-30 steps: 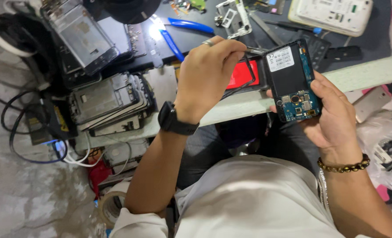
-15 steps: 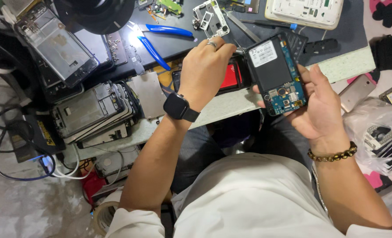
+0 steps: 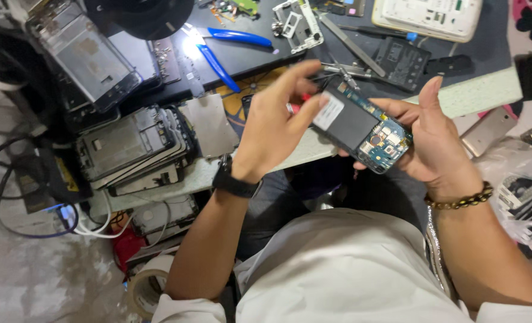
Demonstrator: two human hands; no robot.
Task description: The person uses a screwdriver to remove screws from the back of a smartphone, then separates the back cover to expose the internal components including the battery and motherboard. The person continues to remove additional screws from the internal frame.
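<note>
My right hand (image 3: 436,143) cradles an opened phone (image 3: 362,128) from below and the right, its back cover off, showing a black battery with a white label and a blue circuit board at the near end. My left hand (image 3: 275,122), with a black watch on the wrist, is at the phone's far left end. Its thumb rests on the white label and its index finger is lifted, fingers spread. The phone is held tilted above the edge of the workbench (image 3: 481,90), over my lap.
Blue-handled pliers (image 3: 236,39) lie on the dark mat (image 3: 260,57) behind the hands. A stack of stripped phone frames (image 3: 134,146) sits to the left, a white device (image 3: 427,18) at the back right. Cables (image 3: 26,203) and a tape roll (image 3: 143,287) lie on the floor.
The phone has turned from nearly upright to slanting left to right and come lower, toward me. My left hand has opened from a closed fist and its thumb now rests on the battery label.
</note>
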